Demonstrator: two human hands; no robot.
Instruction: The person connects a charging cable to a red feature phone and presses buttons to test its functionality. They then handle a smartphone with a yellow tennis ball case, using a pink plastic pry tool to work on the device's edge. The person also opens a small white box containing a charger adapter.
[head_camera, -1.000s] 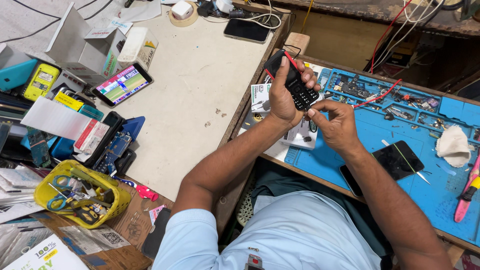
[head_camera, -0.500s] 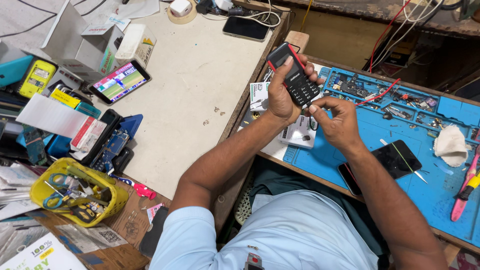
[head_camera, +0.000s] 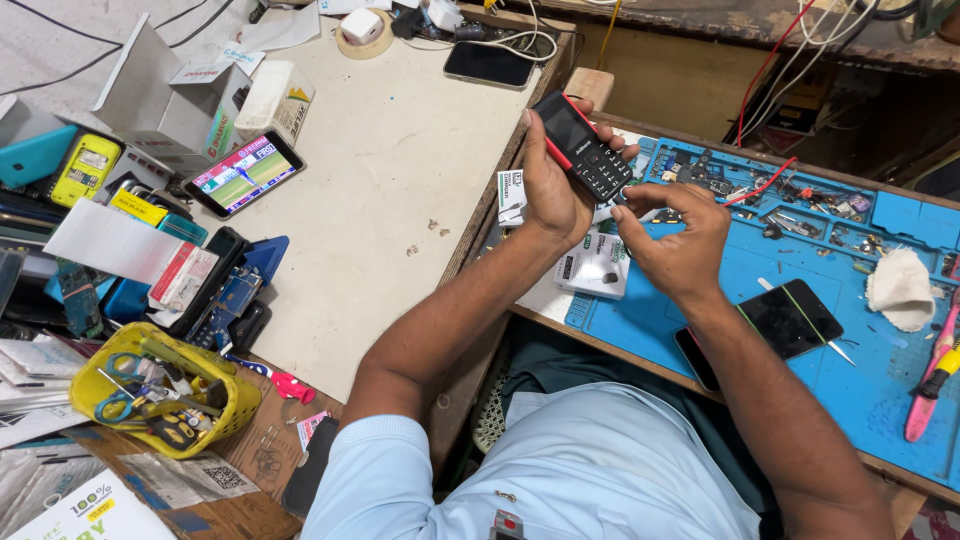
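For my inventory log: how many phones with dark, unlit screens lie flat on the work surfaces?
2: a black smartphone at the table's far edge, and a dark phone on the blue mat. Clutter at left may hide more.

From where I sit the view is bright and evenly lit, soft light from above. The pale bench (head_camera: 400, 150) top is the brightest patch, nearly washed out, without hard glare. Shadows are faint: a soft one under the left forearm, darker ones beneath the bench edge and in the gap at the top right. The lit smartphone (head_camera: 243, 172) screen glows clearly. Focus is sharp in the centre; the wide lens bends straight lines towards the corners, where detail softens slightly.
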